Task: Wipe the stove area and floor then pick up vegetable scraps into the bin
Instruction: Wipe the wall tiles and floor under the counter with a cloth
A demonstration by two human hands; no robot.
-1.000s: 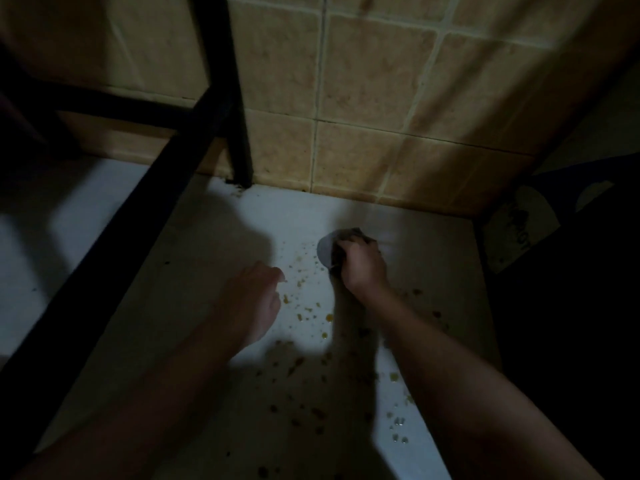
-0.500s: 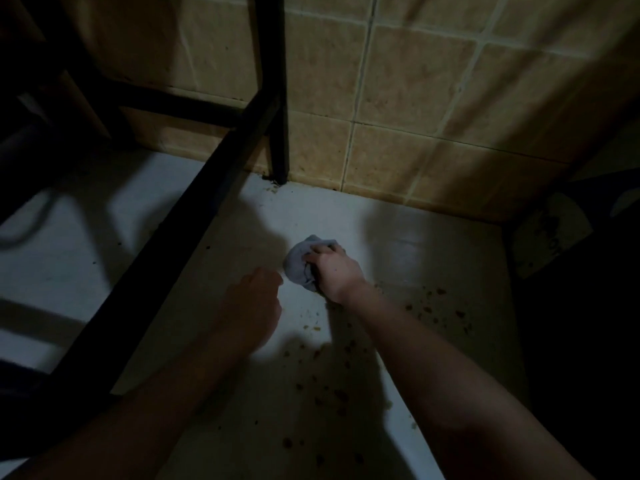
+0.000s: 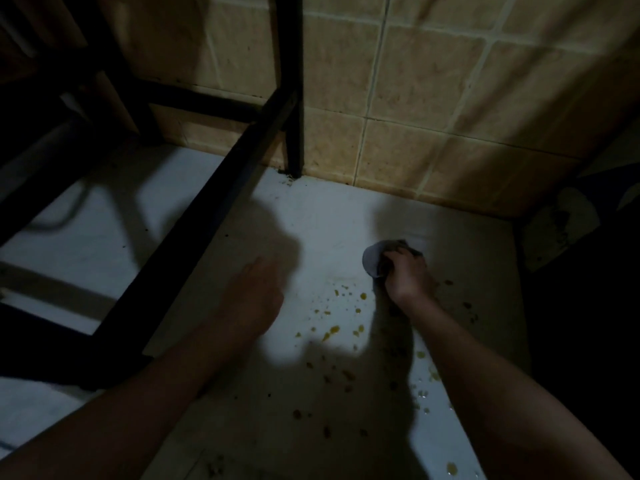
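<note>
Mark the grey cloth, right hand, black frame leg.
crumpled grey cloth [image 3: 372,261], head view, pale exposed left edge.
right hand [image 3: 407,275], head view, back of hand.
upright black metal frame leg [image 3: 290,64], head view, mid-shaft.

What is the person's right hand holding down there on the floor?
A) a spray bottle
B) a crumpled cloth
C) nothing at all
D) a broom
B: the right hand grips a crumpled grey cloth against the white floor, just beyond the yellow spots.

cloth on floor, spots before it, frame left
</note>
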